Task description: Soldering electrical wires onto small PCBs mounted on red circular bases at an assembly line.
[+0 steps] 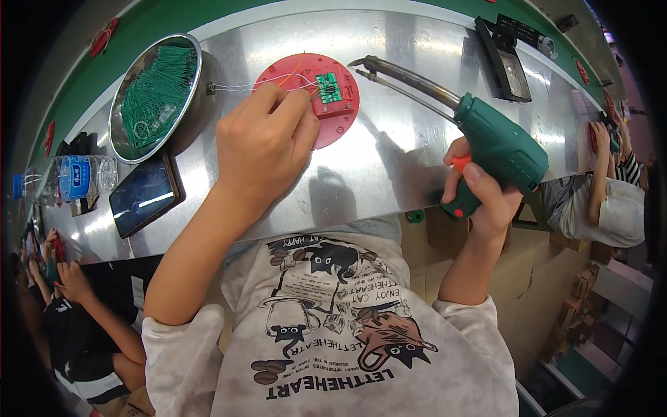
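Note:
In my right hand (486, 191) is a green soldering gun (504, 142), its fingers wrapped round the grip at the orange trigger. The gun's metal tip points left, above the right edge of a round red plastic base (340, 128). A small green circuit board (328, 88) sits on that base, with thin white and orange wires running from it. My left hand (267, 135) is closed over the base's lower left part, its fingertips pinched beside the board near the wires. What lies between those fingertips is hidden. The white wires lead left to a small dark connector (210, 88).
A metal bowl (199, 69) of green wires stands at the left. Nearby lie a dark phone (144, 194) and a plastic bottle (87, 177). A black tray (511, 73) is at the back right of the metal table (410, 48). Other people work at both sides.

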`<move>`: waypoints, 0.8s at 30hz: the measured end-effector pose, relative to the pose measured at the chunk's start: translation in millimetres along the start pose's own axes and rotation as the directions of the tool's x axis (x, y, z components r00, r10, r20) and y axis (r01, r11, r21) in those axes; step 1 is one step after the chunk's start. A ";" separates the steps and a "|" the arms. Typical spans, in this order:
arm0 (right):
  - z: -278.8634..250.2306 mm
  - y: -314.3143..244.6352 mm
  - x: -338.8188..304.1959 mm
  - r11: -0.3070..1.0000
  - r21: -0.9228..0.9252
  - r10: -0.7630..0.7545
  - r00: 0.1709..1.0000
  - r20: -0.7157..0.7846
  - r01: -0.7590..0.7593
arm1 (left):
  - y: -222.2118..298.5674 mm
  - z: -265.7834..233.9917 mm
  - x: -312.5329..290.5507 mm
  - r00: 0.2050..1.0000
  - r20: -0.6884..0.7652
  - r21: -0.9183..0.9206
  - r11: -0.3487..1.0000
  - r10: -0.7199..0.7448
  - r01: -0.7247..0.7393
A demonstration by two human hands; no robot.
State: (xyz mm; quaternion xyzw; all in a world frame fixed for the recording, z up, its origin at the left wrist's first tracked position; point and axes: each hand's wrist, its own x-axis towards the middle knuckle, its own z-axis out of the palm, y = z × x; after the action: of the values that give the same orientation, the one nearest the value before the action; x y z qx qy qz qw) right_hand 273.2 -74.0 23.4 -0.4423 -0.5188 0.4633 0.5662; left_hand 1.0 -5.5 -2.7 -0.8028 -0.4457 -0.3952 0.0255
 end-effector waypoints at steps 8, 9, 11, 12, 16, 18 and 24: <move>-4.7 3.9 6.9 0.999 -0.013 -0.051 0.997 -0.049 0.050 | -1.1 1.0 -1.8 1.000 -0.004 0.015 1.000 -0.005 0.005; -4.9 4.1 7.3 0.999 -0.013 -0.051 0.997 -0.051 0.050 | -0.8 1.4 -1.6 1.000 -0.004 0.014 1.000 -0.004 0.004; -5.4 4.7 8.1 0.998 0.001 -0.059 0.995 -0.085 0.060 | -0.3 1.8 -0.8 1.000 0.020 0.008 1.000 -0.023 0.023; -5.5 5.0 8.9 0.998 0.003 -0.061 0.994 -0.086 0.061 | -0.6 1.5 -0.2 1.000 0.020 0.010 1.000 -0.021 0.021; -9.9 5.5 12.4 0.993 0.032 -0.107 0.986 -0.128 0.111 | -2.6 -1.8 -0.3 0.999 0.024 -0.008 0.999 -0.036 0.036; -15.7 5.2 12.6 0.990 0.045 -0.125 0.979 -0.159 0.134 | 1.3 -13.1 6.2 0.997 0.046 -0.013 0.998 -0.062 0.063; -42.9 11.7 12.9 0.985 0.088 -0.110 0.939 -0.327 0.146 | -5.9 -25.4 51.0 0.928 0.364 -0.081 0.996 0.075 -0.049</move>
State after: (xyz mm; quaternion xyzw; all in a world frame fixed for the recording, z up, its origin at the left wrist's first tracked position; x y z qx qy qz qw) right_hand 315.6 -60.1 11.2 -0.4447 -0.4212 0.3753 0.6956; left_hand -4.0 23.5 46.4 -0.8765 -0.4028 -0.2529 -0.0742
